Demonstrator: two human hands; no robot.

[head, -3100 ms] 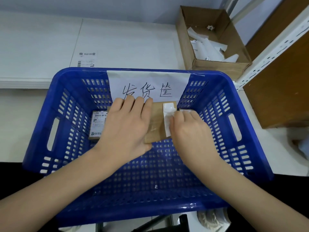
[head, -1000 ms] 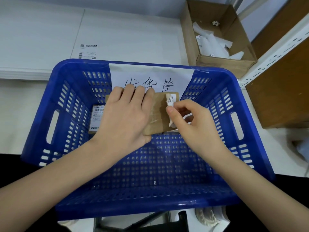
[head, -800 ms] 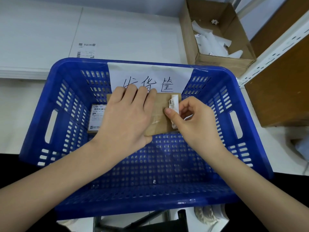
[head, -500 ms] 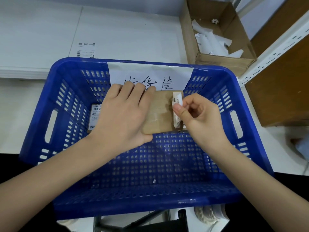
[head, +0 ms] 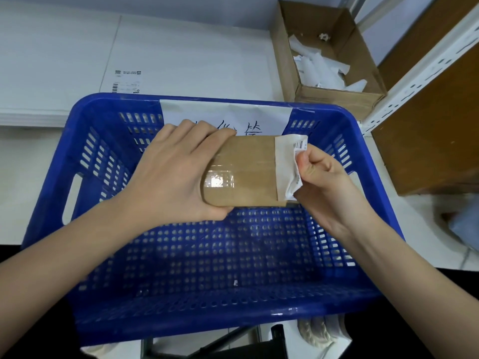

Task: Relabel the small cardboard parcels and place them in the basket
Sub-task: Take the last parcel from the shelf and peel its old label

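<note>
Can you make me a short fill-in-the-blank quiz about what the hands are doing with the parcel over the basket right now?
1. The left hand grips the small cardboard parcel above the ____ plastic basket.
2. The right hand pinches a white ____ peeling off the parcel's right end.
3. The open cardboard box beyond the basket holds white ____ scraps.

Missing words: blue; label; paper
</note>
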